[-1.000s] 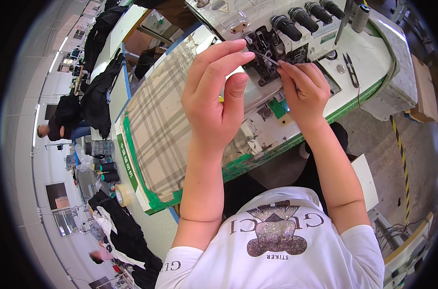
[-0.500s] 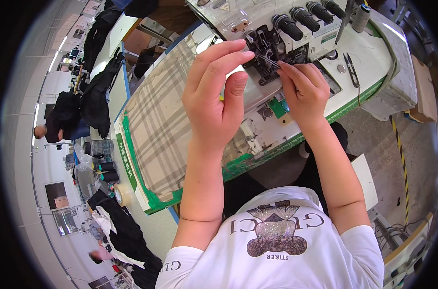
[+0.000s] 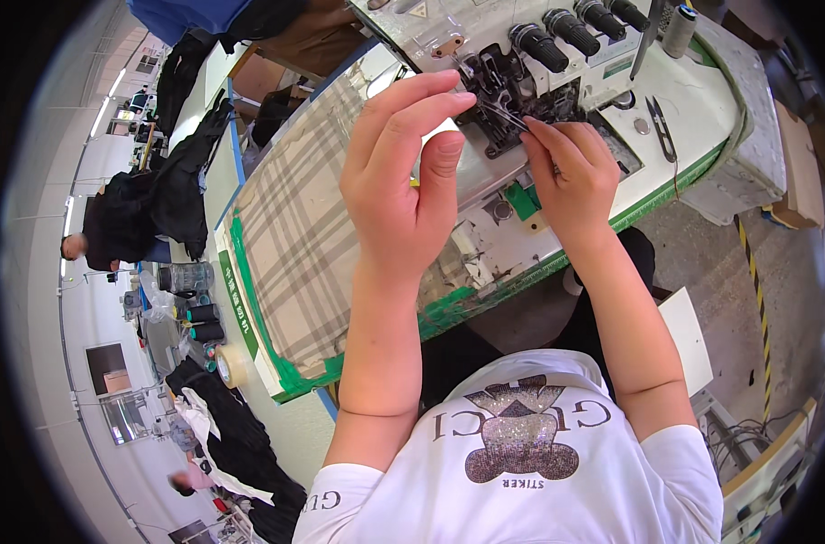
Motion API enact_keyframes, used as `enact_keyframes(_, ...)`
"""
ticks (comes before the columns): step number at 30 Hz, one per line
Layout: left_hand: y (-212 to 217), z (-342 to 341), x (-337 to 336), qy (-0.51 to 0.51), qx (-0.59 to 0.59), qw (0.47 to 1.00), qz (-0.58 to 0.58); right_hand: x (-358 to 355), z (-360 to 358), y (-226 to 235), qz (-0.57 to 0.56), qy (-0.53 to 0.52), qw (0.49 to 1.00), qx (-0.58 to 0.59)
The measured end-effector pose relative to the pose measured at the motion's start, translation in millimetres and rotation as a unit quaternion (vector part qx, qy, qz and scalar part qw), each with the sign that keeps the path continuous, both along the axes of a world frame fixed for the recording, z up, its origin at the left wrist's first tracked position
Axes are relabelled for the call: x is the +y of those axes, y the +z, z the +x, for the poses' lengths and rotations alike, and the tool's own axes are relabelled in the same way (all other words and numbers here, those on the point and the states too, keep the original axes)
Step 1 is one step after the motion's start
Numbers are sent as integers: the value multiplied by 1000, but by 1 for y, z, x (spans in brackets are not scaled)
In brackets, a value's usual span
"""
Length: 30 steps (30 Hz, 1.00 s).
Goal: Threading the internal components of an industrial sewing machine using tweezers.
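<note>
The overlock sewing machine [image 3: 485, 25] stands before me with its dark looper and needle area exposed. Slim metal tweezers [image 3: 508, 118] are pinched between the thumb and fingers of my right hand [image 3: 577, 186], their tips pointing left into that mechanism. My left hand [image 3: 399, 186] is raised at the machine's left side, thumb apart and fingers stretched toward the needle area. Its fingertips come close to the tweezers' tips; whether a fine thread lies between them is too small to tell. Black tension knobs [image 3: 571, 36] line the machine's front above my right hand.
Black thread snips [image 3: 662, 131] lie on the table to the right, below a grey thread cone [image 3: 680, 34]. Checked fabric [image 3: 303, 245] under clear covering lines the left tabletop, edged with green tape. Farther left are a tape roll [image 3: 231, 365], dark garments [image 3: 190, 195] and a person [image 3: 117, 218].
Both my hands and the tweezers stay almost still. At the top left, someone's blue clothing has come further into view, and the person in black at the left has shifted posture.
</note>
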<state>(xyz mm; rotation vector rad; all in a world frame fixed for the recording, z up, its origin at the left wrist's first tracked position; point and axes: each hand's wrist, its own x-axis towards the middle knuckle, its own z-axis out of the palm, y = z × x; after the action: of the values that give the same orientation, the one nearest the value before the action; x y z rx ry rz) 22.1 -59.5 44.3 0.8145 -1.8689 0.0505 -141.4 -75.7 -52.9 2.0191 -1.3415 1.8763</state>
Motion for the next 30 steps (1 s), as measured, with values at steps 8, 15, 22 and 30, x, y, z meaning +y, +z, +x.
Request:
enact_keyframes(8, 0, 2, 3, 5, -16, 1000, 5, 18, -10, 2, 4, 20, 1000, -1)
enact_keyframes(15, -12, 1, 17, 23, -31, 996, 78, 62, -26, 8, 47, 112, 993, 8)
enact_keyframes(22, -41, 5, 32, 0, -71, 992, 103, 99, -39, 6, 83, 228, 969, -38)
enact_keyframes(30, -62, 4, 62, -64, -48, 991, 111, 114, -48, 1, 196, 296, 922, -156)
